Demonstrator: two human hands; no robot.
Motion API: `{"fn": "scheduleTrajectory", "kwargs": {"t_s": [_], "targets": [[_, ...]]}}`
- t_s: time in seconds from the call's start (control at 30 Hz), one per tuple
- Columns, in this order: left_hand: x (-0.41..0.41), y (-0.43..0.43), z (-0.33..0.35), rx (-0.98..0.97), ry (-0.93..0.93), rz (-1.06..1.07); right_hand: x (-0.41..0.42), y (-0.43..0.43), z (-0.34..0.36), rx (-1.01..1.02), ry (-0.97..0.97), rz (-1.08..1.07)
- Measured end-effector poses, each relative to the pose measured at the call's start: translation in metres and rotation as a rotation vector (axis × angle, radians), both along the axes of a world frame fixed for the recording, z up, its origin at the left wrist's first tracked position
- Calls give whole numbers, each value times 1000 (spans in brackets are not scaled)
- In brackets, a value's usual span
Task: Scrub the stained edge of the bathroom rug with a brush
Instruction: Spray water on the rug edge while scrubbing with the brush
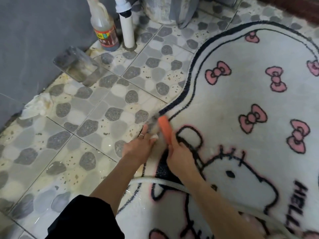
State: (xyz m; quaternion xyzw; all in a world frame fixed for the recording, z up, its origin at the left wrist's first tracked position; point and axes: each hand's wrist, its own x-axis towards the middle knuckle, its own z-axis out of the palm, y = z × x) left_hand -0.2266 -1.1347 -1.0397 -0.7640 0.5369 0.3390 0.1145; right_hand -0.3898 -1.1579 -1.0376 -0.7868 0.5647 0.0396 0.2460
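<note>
Gripping brush [164, 128] in right hand [179, 157]; pinning rug [221, 107] edge with flat, seemingly empty left hand [138, 146]; keep strokes short

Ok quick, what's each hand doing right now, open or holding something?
Left hand: open, fingers laid out straight, pressing on the edge of the rug.
Right hand: closed around the handle of the orange brush.

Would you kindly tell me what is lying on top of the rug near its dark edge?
On the rug: the right hand gripping an orange brush, the left hand resting on the edge, and a white hose. The right forearm covers part of the hose.
</note>
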Motion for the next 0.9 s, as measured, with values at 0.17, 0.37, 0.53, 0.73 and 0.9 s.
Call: {"fn": "scheduleTrajectory", "kwargs": {"t_s": [0.17,0.37,0.53,0.73,0.9], "targets": [[8,-5,10,35,-6,8,-48,-81,3,-94,91,-121],[3,-4,5,42,-9,29,5,-13,-7,-9,-29,-49],[9,-5,4,46,-9,-16,-26,-78,-2,-44,98,37],[8,-9,4,37,52,25,14,-23,-7,-40,16,-13],[10,-7,14,13,42,-16,-9,-63,2,-41,182,215]]}}
